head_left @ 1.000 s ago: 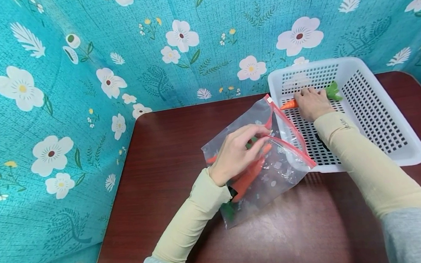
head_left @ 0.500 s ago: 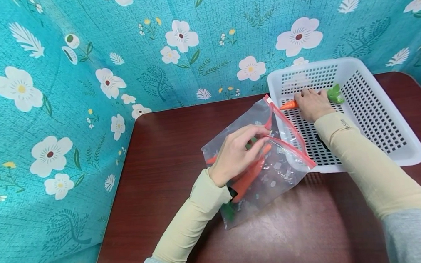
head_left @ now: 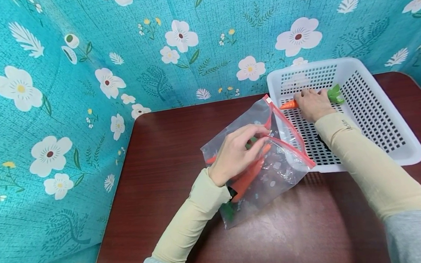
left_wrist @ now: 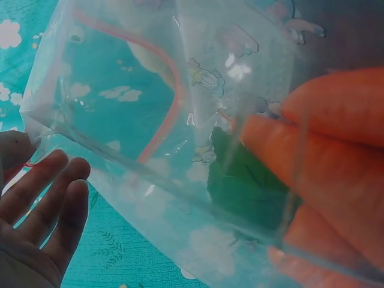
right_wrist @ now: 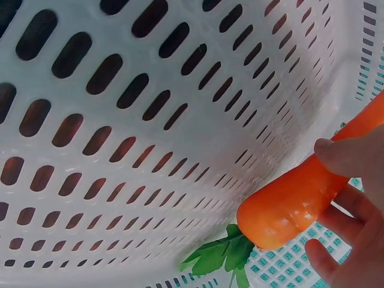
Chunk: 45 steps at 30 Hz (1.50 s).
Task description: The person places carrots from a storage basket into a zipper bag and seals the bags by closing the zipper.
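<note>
My left hand (head_left: 239, 153) pinches the red-edged mouth of a clear zip bag (head_left: 282, 175), holding it partly open. Inside the bag lie several carrots (left_wrist: 336, 162) with green leaves (left_wrist: 246, 180), seen through the printed plastic. My right hand (head_left: 312, 103) is down in the white basket and grips another carrot (right_wrist: 294, 204) around its middle, thumb on one side and fingers beneath. That carrot's orange tip points left toward the bag mouth in the head view, and its leafy top (head_left: 335, 94) sticks out on the right.
The white slotted plastic basket (head_left: 390, 120) stands at the back right of the dark red-brown table (head_left: 162, 186), its left rim behind the bag's mouth. A turquoise floral cloth (head_left: 191, 79) hangs behind and to the left of the table.
Both hands keep almost the same places. The leafy top of the carrot in my right hand has shifted slightly downward in the head view; the bag has not visibly moved.
</note>
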Tool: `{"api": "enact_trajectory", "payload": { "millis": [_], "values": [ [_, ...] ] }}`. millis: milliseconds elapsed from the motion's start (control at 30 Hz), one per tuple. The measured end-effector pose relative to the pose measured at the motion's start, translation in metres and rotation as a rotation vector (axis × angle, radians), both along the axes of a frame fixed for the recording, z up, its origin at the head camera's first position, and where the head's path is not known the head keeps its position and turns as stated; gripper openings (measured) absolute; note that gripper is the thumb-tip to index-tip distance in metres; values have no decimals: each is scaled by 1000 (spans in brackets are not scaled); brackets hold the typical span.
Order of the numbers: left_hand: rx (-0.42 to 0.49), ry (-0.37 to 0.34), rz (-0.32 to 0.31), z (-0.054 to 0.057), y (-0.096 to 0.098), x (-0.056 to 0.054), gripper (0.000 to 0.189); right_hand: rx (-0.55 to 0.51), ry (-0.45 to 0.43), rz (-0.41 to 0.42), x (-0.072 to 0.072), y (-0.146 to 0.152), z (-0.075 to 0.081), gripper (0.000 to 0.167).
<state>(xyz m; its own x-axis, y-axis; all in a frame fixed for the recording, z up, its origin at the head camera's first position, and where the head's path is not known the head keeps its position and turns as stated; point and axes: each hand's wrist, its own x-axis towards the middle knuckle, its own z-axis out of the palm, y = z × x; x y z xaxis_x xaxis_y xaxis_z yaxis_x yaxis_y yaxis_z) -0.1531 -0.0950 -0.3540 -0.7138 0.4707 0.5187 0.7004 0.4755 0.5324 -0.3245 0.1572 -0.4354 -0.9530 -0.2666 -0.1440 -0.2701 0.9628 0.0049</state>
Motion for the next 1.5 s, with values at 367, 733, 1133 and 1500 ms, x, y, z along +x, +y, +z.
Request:
{"api": "enact_trajectory", "payload": {
  "millis": [367, 733, 1133, 1500],
  "values": [
    [5, -19, -7, 1, 0, 1, 21, -23, 26, 18, 1, 5, 4, 42],
    [-20, -40, -14, 4, -2, 0, 26, -70, 61, 29, 2, 5, 12, 42],
    [-21, -20, 4, 3, 0, 2, 26, -210, 9, 7, 8, 11, 22, 42],
    [-5, -14, 5, 2, 0, 1, 23, -334, 45, -1, 12, 24, 27, 47]
  ]
}}
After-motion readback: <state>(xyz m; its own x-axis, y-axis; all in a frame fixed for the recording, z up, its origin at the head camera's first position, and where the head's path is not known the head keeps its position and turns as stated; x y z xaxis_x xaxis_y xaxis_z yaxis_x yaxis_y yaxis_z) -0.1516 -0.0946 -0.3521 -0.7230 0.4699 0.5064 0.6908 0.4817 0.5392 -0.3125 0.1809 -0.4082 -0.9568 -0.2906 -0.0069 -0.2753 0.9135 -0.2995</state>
